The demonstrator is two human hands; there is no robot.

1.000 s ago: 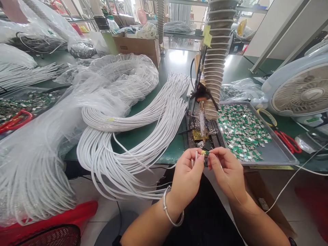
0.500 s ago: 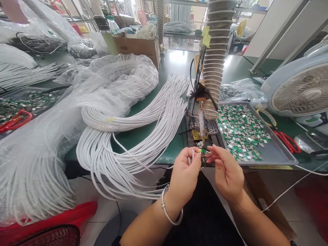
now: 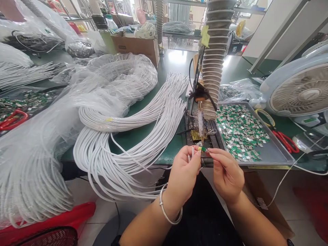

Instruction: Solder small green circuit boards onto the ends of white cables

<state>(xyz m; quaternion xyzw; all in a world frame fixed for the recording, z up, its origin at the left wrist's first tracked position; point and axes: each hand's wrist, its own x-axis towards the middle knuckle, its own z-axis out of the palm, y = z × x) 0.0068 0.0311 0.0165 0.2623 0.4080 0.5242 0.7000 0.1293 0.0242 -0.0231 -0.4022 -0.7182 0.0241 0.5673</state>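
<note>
Between the thumb and forefinger of my left hand (image 3: 186, 167) is a small green circuit board (image 3: 204, 149) with a yellowish part at its near end. White cable ends (image 3: 192, 151) stick up between the same fingers. My right hand (image 3: 229, 172) is closed in a pinch, its fingertips at the board's right side; a thin wire seems to run through them, partly hidden. Just above the board points the tip of an upright soldering iron (image 3: 201, 119), clamped in a stand. Whether the tip touches anything I cannot tell.
A grey tray (image 3: 278, 150) of small green boards lies to the right, beside red-handled scissors (image 3: 284, 140), a tape roll (image 3: 265, 118) and a fan (image 3: 304, 92). Left are bundled white cables (image 3: 133, 147) and plastic-wrapped coils (image 3: 110, 82). A ribbed hose (image 3: 217, 61) hangs behind the iron.
My right fingertips have closed into a pinch at the board's right side. The pale line running off to the right has gone from straight to sagging.
</note>
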